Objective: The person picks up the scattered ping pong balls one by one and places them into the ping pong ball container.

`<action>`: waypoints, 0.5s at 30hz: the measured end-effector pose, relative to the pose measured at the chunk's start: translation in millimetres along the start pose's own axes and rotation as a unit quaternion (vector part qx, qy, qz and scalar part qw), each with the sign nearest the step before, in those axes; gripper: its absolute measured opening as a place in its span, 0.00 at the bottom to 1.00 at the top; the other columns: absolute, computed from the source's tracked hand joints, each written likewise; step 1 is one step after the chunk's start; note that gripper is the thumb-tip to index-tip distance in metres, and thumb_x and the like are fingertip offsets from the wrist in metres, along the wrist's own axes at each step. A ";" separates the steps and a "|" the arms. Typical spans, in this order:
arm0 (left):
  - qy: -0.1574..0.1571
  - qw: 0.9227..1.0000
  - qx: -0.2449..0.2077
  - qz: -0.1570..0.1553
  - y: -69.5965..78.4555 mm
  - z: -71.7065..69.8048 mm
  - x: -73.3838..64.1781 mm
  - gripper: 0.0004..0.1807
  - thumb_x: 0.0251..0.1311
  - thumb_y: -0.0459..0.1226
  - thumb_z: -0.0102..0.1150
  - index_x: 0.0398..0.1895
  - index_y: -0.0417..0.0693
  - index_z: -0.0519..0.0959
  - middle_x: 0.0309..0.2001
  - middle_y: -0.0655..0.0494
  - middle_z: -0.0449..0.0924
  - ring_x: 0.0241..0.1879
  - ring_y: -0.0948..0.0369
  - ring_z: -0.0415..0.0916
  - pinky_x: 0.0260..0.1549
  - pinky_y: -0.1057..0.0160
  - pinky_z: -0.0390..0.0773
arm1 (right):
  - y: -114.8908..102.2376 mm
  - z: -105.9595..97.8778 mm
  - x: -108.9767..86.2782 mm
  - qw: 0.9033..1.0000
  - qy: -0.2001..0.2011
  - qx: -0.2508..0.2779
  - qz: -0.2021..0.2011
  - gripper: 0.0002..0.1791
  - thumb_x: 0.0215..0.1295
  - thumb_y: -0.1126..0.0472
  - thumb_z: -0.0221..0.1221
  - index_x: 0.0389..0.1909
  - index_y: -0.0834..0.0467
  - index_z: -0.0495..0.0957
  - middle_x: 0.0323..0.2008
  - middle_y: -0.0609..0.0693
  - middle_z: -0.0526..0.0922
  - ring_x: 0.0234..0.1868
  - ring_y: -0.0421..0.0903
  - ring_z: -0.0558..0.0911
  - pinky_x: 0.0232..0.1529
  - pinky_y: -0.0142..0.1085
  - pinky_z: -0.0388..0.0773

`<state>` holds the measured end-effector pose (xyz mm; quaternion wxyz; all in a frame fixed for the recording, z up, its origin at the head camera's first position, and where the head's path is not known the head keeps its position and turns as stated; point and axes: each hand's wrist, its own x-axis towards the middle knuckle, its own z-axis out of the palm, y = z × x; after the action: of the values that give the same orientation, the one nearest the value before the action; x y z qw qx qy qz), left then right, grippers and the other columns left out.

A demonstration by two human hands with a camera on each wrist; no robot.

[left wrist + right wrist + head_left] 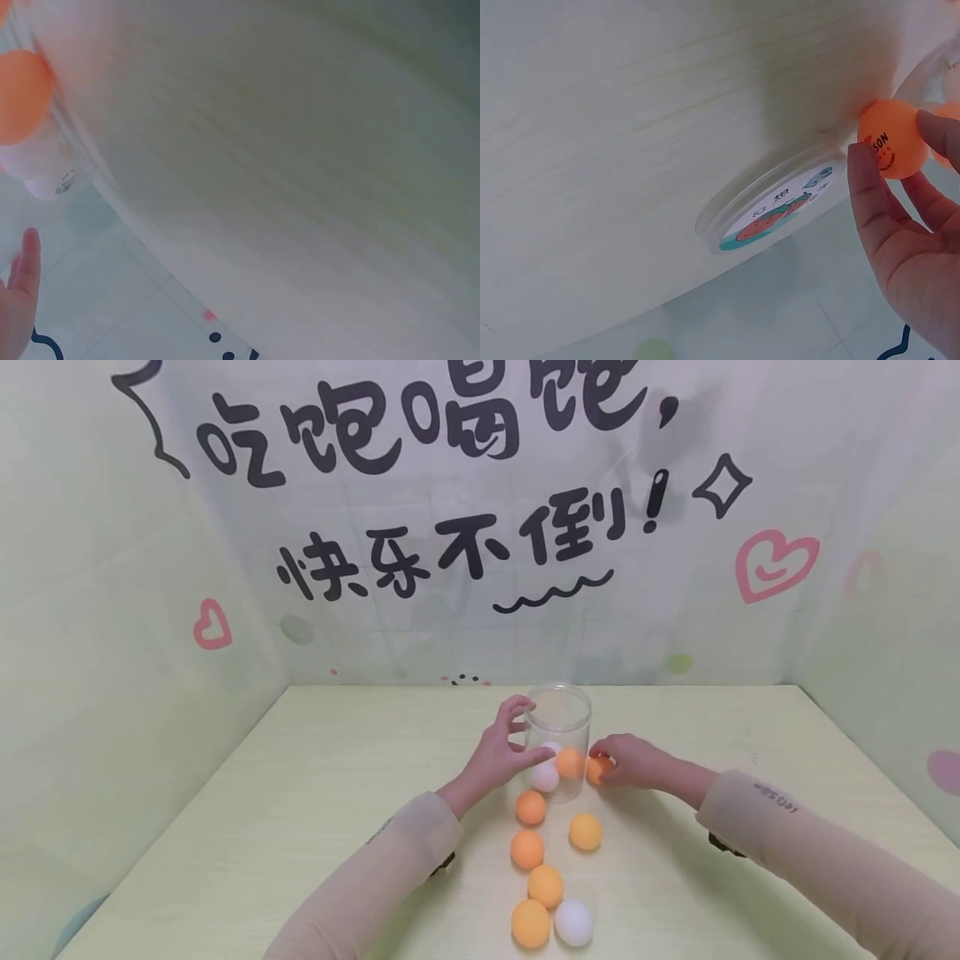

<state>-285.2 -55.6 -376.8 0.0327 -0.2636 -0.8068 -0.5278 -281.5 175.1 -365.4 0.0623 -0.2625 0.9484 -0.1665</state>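
Note:
A clear plastic jar (558, 723) stands upright near the back of the table, with white and orange ping-pong balls in its lower part. My left hand (504, 747) holds the jar from its left side, thumb across the front and fingers by the rim. Close to the jar's right wall, my right hand (633, 762) pinches an orange ping-pong ball (891, 139) between thumb and fingers. That ball shows dark printed lettering in the right wrist view. Only part of the left hand (16, 296) appears at the edge of the left wrist view.
Orange balls (528, 849), lighter orange balls (586, 832) and a white ball (573, 922) lie in front of the jar. A round lid (774, 199) with a printed label lies near the table's back edge. Printed cloth walls (420, 643) enclose the table (315, 777).

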 end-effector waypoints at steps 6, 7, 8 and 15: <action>0.001 1.000 0.001 -0.004 0.7 0.4 0.9 0.38 0.49 0.39 0.68 0.59 0.55 0.55 0.64 0.52 0.62 0.56 0.51 0.69 0.44 0.60 0.77 | -1.3 6.0 -1.3 1.000 0.012 -0.026 -0.011 0.17 0.51 0.64 0.63 0.42 0.66 0.77 0.29 0.49 0.77 0.29 0.44 0.70 0.31 0.34 0.68; 0.002 1.000 0.001 -0.006 0.9 0.3 1.0 0.38 0.48 0.40 0.68 0.59 0.55 0.55 0.64 0.52 0.62 0.56 0.51 0.69 0.44 0.60 0.77 | -1.2 7.0 -1.7 0.999 0.014 -0.027 -0.013 0.16 0.51 0.64 0.63 0.41 0.66 0.77 0.29 0.50 0.77 0.29 0.44 0.71 0.32 0.34 0.69; 0.002 1.000 0.000 -0.005 1.0 0.4 0.9 0.38 0.49 0.40 0.68 0.59 0.55 0.55 0.64 0.52 0.61 0.57 0.50 0.69 0.44 0.60 0.77 | -1.1 7.9 -2.1 0.999 0.017 -0.030 -0.018 0.16 0.51 0.64 0.63 0.41 0.66 0.77 0.30 0.50 0.78 0.30 0.45 0.71 0.33 0.35 0.70; 0.002 1.000 -0.001 -0.006 1.6 0.6 0.5 0.38 0.49 0.40 0.68 0.59 0.55 0.55 0.64 0.51 0.60 0.57 0.50 0.68 0.43 0.61 0.77 | -1.3 10.6 -5.2 0.999 0.027 -0.037 -0.030 0.16 0.50 0.64 0.62 0.41 0.66 0.77 0.34 0.53 0.79 0.33 0.47 0.74 0.38 0.40 0.72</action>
<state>-284.7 -54.4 -375.6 0.0313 -0.2581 -0.8079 -0.5289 -274.3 173.7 -374.7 0.0217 -0.2879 0.9470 -0.1406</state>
